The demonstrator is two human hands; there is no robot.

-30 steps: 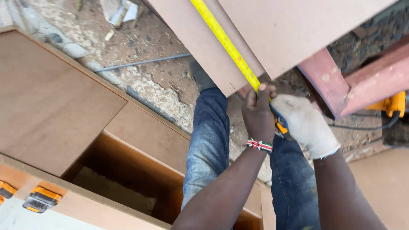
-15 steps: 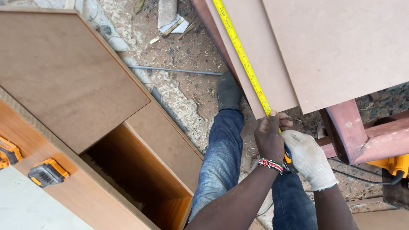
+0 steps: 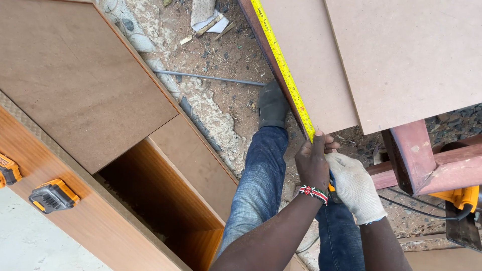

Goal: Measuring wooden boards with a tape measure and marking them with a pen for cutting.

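pinching yellow tape measure (image 3: 281, 65) (flat steel) with left hand (image 3: 314, 163), smooth board (image 3: 321, 75)

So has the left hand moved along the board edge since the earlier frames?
No. The left hand pinches the yellow tape at the same corner of the board; only the camera shifted.

To the left of where I grip there is a big brown wooden cabinet (image 3: 85, 100), and I can see into an open part of it. Two orange and black battery packs (image 3: 52, 195) sit on its near edge. The ground (image 3: 226, 55) out past my grip is dirt with small stones. A thin grey metal rod (image 3: 206, 78) lies on it, with bits of scrap wood (image 3: 208, 15) further off. To the right stands a red metal frame (image 3: 416, 160). It is bright daylight.
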